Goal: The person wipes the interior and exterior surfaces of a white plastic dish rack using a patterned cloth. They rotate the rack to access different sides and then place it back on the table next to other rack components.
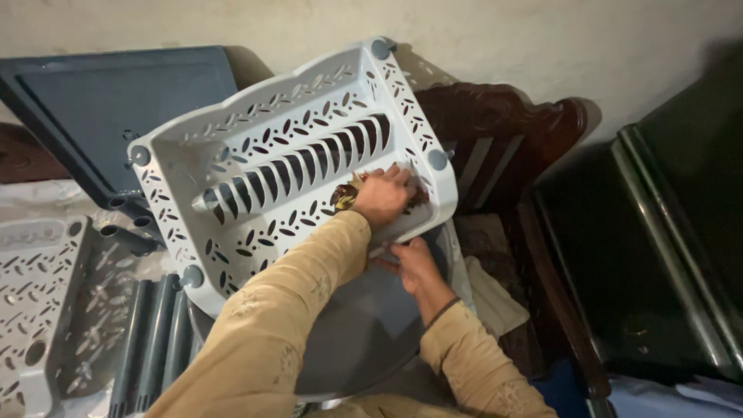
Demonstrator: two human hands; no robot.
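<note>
Sleeves of tan patterned cloth fill the near foreground, both arms reaching forward over a round grey basin (pixel 364 325). Beside it, at lower left, lie several grey tubes (pixel 151 340) and a second pierced grey tray (pixel 39 286).

Right hand (pixel 414 267): fingers curled shut on the near rim of the white dish rack tray (pixel 255 124), thumb on top, propping it above the basin. Left hand (pixel 383 195): pressed palm-down inside the tray near its right corner, closed around a crumpled reddish rag (pixel 346 195); how firmly it grips cannot be told.

The tray stands tilted, its far edge toward the wall (pixel 542 39), its near edge over the basin, the row of plate ribs running across its middle.

Risks noted:
- The tray appears to rest on one hand and the basin edge only. Downward pressure from the rag hand could tip it off that hold and drop it into the basin.
- The pierced walls look thin; hard rubbing near the corner may flex or crack them.
- The rag could snag in the leaf-shaped cutouts.

Farther back, a dark blue tray (pixel 101 101) leans at left and a carved dark wooden chair (pixel 503 124) sits just behind the rack; a swinging corner could strike either.
</note>
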